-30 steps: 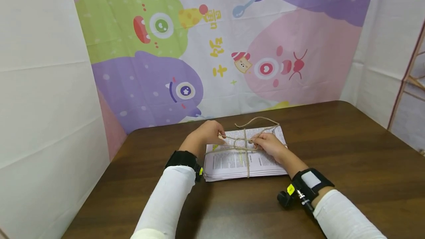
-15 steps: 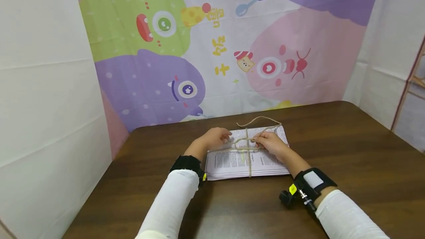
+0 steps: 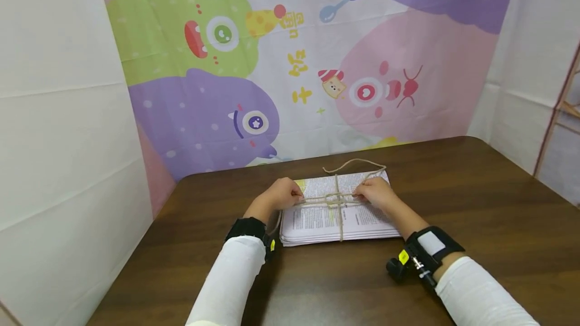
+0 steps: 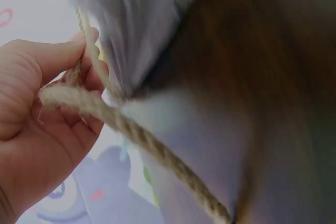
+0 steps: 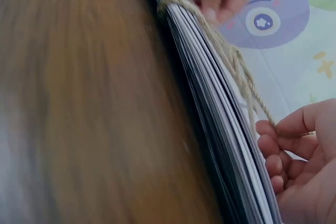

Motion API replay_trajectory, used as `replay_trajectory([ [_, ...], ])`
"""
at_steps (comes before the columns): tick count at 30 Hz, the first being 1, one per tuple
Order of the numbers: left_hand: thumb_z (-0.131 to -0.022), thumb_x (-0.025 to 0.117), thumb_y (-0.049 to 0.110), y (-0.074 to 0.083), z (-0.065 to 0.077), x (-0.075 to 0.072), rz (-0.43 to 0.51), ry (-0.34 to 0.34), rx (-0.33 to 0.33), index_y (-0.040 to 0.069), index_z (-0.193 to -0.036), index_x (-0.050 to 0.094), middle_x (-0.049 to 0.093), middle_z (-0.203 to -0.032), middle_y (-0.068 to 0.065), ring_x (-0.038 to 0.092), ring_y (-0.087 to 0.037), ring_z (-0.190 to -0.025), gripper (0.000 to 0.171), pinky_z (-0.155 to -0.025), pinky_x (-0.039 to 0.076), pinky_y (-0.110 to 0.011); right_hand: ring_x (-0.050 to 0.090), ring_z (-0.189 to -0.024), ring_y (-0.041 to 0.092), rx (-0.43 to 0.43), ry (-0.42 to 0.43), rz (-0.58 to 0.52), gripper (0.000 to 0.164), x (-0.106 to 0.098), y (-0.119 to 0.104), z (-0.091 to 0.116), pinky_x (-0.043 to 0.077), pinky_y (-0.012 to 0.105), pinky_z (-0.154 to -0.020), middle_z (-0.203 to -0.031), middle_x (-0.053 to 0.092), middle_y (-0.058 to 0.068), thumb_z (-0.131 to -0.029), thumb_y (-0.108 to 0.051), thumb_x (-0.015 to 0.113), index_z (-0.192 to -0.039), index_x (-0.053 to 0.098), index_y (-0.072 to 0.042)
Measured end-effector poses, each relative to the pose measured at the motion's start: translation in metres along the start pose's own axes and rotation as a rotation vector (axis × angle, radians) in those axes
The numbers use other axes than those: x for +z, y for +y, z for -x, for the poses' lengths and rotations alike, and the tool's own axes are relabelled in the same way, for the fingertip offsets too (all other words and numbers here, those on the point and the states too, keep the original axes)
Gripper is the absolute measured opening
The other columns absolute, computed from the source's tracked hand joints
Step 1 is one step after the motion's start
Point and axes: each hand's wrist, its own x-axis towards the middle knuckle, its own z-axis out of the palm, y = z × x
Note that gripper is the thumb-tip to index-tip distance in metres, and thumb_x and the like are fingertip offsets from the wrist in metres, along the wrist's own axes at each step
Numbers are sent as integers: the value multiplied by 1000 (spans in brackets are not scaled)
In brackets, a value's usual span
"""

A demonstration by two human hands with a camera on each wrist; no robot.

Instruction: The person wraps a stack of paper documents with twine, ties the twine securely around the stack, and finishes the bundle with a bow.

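Observation:
A stack of printed papers (image 3: pixel 312 223) lies on the table, bound crosswise with twine (image 3: pixel 341 225). The strands cross in a knot (image 3: pixel 334 198) near the middle of the top sheet. At the stack's left side, my left hand (image 3: pixel 281 193) pinches one twine end between thumb and fingers; its loose tail (image 4: pixel 157 150) hangs past the palm in the left wrist view. Over the right part of the stack, my right hand (image 3: pixel 378 193) pinches another strand, which runs taut to the knot. In the right wrist view, thumb and index of the right hand (image 5: pixel 310 156) meet on that strand.
The brown wooden table (image 3: pixel 204 265) extends around the stack. A free twine tail (image 3: pixel 353 161) curves behind the papers. A cartoon-printed cloth (image 3: pixel 308 130) hangs at the table's back edge, with white cloth walls (image 3: pixel 68 140) at the sides.
My left hand let go of a strand, then took hold of twine again at the stack's left side. The loop at the middle has drawn smaller. My right hand shifted slightly right.

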Motion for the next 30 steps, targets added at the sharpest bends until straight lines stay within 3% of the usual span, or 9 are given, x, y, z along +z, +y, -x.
replay_trajectory([
  [5,-91,68,8,-15,12,-4,11,24,-68,7,-86,77,66,-78,1,53,-11,-67,11,-61,45,-24,48,-65,16,-33,40,181,20,-17,3,4,39,29,-63,-62,57,-3,-82,-9,58,-68,69,0],
  [12,-91,69,10,-20,19,-4,43,32,-115,7,-88,77,65,-79,1,52,-13,-70,9,-62,43,-24,48,-66,20,-34,22,321,20,-33,3,6,38,30,-62,-64,60,-2,-79,-11,57,-67,72,-5],
  [20,-90,70,9,-19,24,-6,41,50,-78,5,-86,76,66,-76,1,50,-12,-68,8,-61,42,-25,48,-66,21,-13,41,357,20,-42,7,7,37,31,-61,-63,56,-1,-78,-12,57,-65,71,-6],
  [30,-90,70,8,-21,27,-2,40,44,-78,6,-84,75,63,-74,2,50,-12,-67,8,-62,42,-25,48,-67,21,62,65,275,20,-42,8,8,38,31,-63,-63,57,-2,-79,-12,59,-65,72,-5],
])
